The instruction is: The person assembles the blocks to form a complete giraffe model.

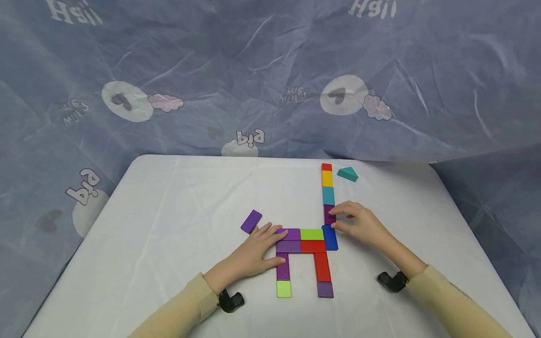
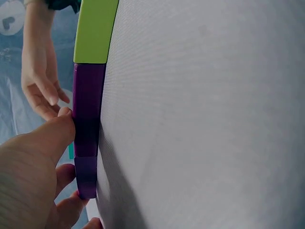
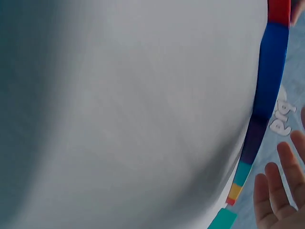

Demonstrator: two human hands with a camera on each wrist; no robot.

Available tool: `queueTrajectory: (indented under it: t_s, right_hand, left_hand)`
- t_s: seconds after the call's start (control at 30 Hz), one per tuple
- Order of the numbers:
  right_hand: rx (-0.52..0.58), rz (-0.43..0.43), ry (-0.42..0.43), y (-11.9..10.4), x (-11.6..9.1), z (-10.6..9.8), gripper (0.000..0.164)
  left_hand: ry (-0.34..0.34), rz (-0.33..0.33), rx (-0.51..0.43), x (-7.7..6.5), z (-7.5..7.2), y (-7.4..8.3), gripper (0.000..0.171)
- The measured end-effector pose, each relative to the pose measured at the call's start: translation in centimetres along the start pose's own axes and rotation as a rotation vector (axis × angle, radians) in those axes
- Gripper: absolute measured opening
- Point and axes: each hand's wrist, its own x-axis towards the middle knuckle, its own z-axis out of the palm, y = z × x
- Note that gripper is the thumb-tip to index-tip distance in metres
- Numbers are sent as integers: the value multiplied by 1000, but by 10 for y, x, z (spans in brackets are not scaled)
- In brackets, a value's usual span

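Flat coloured blocks form an animal-like figure on the white table. My left hand [image 1: 253, 253] rests at its left side, fingertips on the upper purple block [image 1: 291, 234] and thumb against the purple leg block [image 1: 282, 270]. My right hand [image 1: 359, 224] is at the tall column, its fingertips by the dark purple block [image 1: 328, 214] and thumb near the top of the blue block [image 1: 330, 238]. Its fingers look nearly straight in the right wrist view. Above the dark purple block run a teal block [image 1: 328, 195], a yellow block [image 1: 327, 179] and a red block [image 1: 327, 167].
A loose purple block [image 1: 251, 221] lies just beyond my left fingers. Right of the column's top sits a teal triangular block [image 1: 348, 174]. Green blocks and red blocks make up other parts of the figure. A blue-grey printed cloth [image 1: 270, 70] hangs behind the table.
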Motion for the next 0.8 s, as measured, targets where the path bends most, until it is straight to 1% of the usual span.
queueTrajectory:
  t_s: [0.2,0.33,0.5,0.8]
  right_hand:
    - [-63,-116,-91,-7,-17,6,40]
    - [-81,-149,-129,-9,-23,8,49]
    - [-128,-153,-141,-10,-24,10,53]
    - [-150,-110,-145,-14,-27,10,53]
  left_hand:
    - [-5,-4,-18,0,-1,1,67]
    - [3,2,-22,0,-1,2,67]
    - [11,12,-13,1,0,0,67]
    - [11,14,-14,1,0,0,67]
